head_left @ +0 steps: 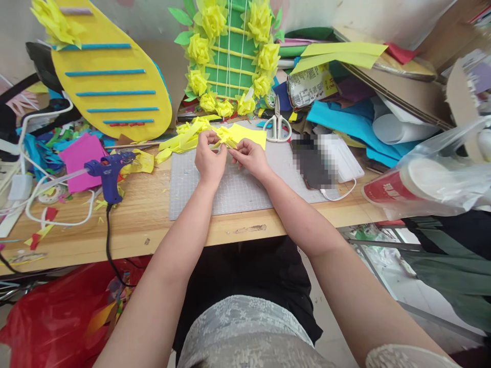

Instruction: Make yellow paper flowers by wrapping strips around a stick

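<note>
Both hands meet over a grey gridded cutting mat (192, 189), with a small yellow paper flower (224, 135) between them. My left hand (210, 159) is closed on the flower from the left. Fingers of my right hand (250, 157) pinch together at its lower right; the part they grip is mostly hidden. Behind the right hand lies a yellow paper sheet (251, 134). Cut yellow paper strips (184, 139) are heaped just left of the left hand. White-handled scissors (276, 128) rest on the mat's back edge, right of the hands.
A blue glue gun (110, 176) stands at left near pink paper squares (82, 161). A yellow board with blue bars (115, 84) and a green flowered panel (233, 56) stand behind. At right are a phone (314, 163), a white power bank (347, 158) and a bagged red cup (391, 186).
</note>
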Action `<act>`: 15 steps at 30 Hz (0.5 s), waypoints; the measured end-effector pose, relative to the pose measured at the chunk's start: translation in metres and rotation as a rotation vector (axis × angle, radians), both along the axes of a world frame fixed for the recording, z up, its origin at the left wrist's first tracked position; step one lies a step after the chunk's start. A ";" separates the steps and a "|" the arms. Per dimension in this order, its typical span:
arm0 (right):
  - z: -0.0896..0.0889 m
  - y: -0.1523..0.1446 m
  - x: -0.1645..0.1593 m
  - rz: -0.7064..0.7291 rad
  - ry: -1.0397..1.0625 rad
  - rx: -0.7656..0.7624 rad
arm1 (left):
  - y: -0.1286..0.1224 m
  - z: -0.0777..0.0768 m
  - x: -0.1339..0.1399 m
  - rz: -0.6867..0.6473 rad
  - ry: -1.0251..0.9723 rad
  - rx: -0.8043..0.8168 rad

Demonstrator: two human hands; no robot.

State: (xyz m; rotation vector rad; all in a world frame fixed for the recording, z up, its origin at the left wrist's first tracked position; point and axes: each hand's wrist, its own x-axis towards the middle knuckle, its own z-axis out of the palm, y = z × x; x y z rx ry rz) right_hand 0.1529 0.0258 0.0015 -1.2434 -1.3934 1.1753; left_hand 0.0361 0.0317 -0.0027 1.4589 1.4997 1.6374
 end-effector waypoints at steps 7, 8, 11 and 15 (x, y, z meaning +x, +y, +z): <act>-0.003 0.000 -0.004 -0.044 -0.009 0.047 | 0.000 -0.001 -0.001 0.121 0.096 0.047; -0.004 0.000 -0.004 -0.063 -0.013 0.056 | -0.001 0.000 -0.001 0.092 0.102 0.050; -0.008 0.002 -0.003 -0.096 -0.027 0.078 | -0.003 0.001 0.003 0.065 0.085 0.047; -0.010 0.002 -0.002 -0.081 -0.075 0.106 | -0.002 -0.001 0.008 0.101 -0.040 -0.028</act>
